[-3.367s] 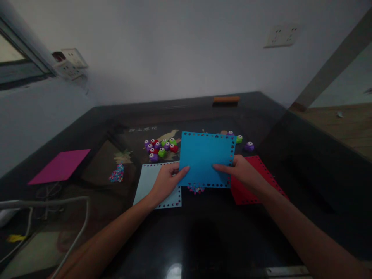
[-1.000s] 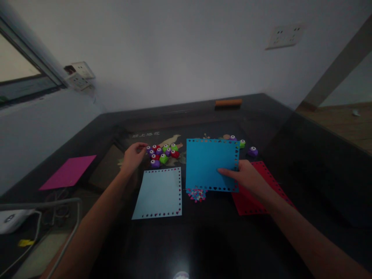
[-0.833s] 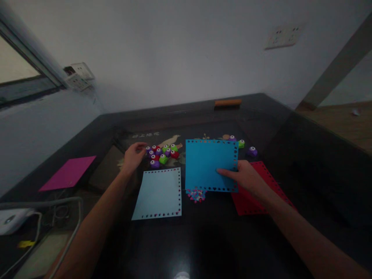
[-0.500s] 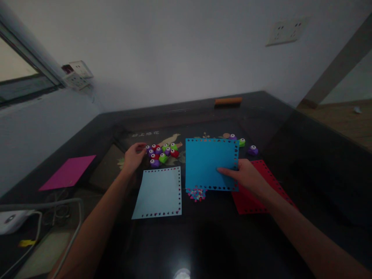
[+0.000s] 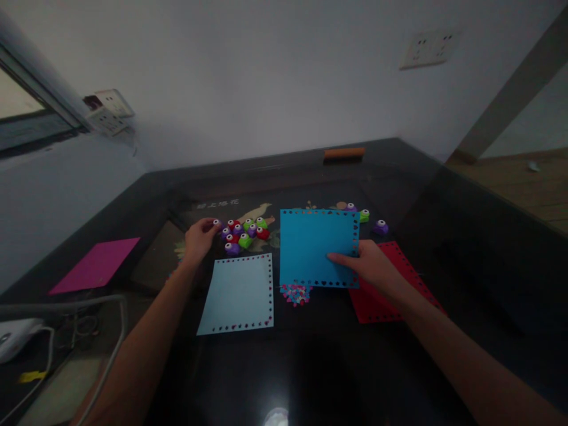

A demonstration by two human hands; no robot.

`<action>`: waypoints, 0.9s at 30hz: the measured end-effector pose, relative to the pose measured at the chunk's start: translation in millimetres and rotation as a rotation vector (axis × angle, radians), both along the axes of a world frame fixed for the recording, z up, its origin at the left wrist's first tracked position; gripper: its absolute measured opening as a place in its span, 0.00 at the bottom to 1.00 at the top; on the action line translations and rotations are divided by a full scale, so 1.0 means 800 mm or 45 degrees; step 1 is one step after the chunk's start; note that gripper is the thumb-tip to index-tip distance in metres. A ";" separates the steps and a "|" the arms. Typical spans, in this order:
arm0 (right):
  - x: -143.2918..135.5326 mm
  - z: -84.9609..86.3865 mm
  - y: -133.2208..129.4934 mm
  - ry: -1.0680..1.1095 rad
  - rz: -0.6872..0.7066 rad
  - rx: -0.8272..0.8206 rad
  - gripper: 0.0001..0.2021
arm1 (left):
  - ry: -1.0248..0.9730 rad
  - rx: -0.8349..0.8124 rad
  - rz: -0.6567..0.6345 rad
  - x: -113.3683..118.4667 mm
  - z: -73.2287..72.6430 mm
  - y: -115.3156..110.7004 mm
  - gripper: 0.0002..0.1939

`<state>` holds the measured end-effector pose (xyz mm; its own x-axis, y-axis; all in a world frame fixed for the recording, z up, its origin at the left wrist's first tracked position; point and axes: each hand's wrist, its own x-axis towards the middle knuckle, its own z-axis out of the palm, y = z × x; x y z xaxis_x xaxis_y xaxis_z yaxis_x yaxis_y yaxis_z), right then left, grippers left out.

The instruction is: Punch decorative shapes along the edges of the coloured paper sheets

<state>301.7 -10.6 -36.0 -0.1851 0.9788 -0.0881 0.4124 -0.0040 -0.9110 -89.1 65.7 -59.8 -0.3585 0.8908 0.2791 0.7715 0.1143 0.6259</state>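
Note:
My left hand (image 5: 200, 238) pinches a purple paper punch (image 5: 218, 224), just left of a cluster of red, green and purple paper punches (image 5: 244, 233). My right hand (image 5: 370, 263) grips a blue paper sheet (image 5: 317, 245) at its right edge, thumb on top and the other fingers hidden. That sheet is raised over the table, with punched holes along its top, right and bottom edges. A pale blue sheet (image 5: 242, 294), punched along three edges, lies to its left. Under the right forearm lies a red punched sheet (image 5: 377, 302). Small punched paper bits (image 5: 296, 294) sit in a pile below the blue sheet.
A pink sheet (image 5: 97, 265) lies at the left. Several punches, including one purple punch (image 5: 380, 227), stand behind the right hand. An orange roll (image 5: 344, 154) is at the far edge. A grey cable (image 5: 119, 337) and a white device (image 5: 20, 338) are at lower left.
My left hand has closed on a purple punch and drawn it slightly left, apart from the cluster. My right hand still holds the blue sheet; the whole view has shifted slightly.

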 end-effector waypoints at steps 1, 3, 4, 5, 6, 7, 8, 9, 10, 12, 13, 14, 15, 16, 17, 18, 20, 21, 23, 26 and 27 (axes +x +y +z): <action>0.000 0.000 0.000 0.014 0.000 -0.037 0.14 | -0.007 0.050 0.023 0.003 0.005 -0.005 0.14; -0.001 0.001 0.000 0.050 -0.009 -0.122 0.15 | -0.036 0.163 0.043 0.010 0.017 -0.017 0.16; -0.002 0.001 -0.001 0.060 -0.018 -0.136 0.15 | -0.065 0.222 0.029 0.016 0.024 -0.025 0.16; -0.002 0.002 -0.001 0.068 -0.024 -0.144 0.15 | -0.151 0.325 -0.008 0.023 0.030 -0.033 0.16; -0.002 0.003 -0.001 0.078 -0.028 -0.149 0.15 | -0.268 0.407 -0.059 0.033 0.035 -0.042 0.16; -0.002 0.004 -0.002 0.088 -0.030 -0.151 0.15 | -0.394 0.450 -0.114 0.044 0.039 -0.053 0.16; -0.003 0.005 -0.002 0.097 -0.029 -0.153 0.15 | -0.536 0.469 -0.149 0.058 0.041 -0.064 0.16; -0.003 0.006 -0.002 0.105 -0.031 -0.154 0.15 | -0.708 0.442 -0.200 0.074 0.042 -0.076 0.16; -0.003 0.007 -0.003 0.119 -0.036 -0.157 0.14 | -0.921 0.382 -0.253 0.091 0.041 -0.088 0.16; -0.003 0.008 -0.003 0.156 -0.055 -0.169 0.15 | -1.338 0.214 -0.330 0.124 0.035 -0.112 0.16; -0.002 0.007 -0.003 0.177 -0.067 -0.178 0.15 | -1.498 0.135 -0.313 0.139 0.032 -0.123 0.15; -0.002 0.007 -0.003 0.198 -0.079 -0.187 0.15 | -1.621 0.050 -0.293 0.152 0.028 -0.133 0.14; -0.002 0.006 -0.003 0.214 -0.090 -0.194 0.15 | -1.703 -0.024 -0.292 0.162 0.025 -0.141 0.14; -0.002 0.005 -0.003 0.231 -0.099 -0.199 0.16 | -1.754 -0.077 -0.299 0.170 0.023 -0.148 0.14; -0.001 0.005 -0.003 0.253 -0.106 -0.202 0.16 | -1.778 -0.121 -0.303 0.174 0.021 -0.153 0.15; -0.001 0.004 -0.004 0.282 -0.117 -0.201 0.16 | -1.776 -0.149 -0.312 0.175 0.020 -0.157 0.16; -0.001 0.003 -0.005 0.356 -0.139 -0.198 0.18 | -1.742 -0.171 -0.328 0.174 0.020 -0.161 0.18; -0.001 0.004 -0.005 0.389 -0.151 -0.201 0.18 | -1.722 -0.179 -0.337 0.172 0.020 -0.162 0.19; -0.002 0.006 -0.007 0.428 -0.170 -0.221 0.18 | -1.708 -0.212 -0.349 0.169 0.021 -0.164 0.20; -0.005 0.009 -0.008 0.423 -0.207 -0.221 0.18 | -1.718 -0.287 -0.370 0.170 0.021 -0.167 0.21; -0.005 0.010 -0.008 0.409 -0.224 -0.208 0.18 | -1.720 -0.297 -0.377 0.171 0.022 -0.168 0.21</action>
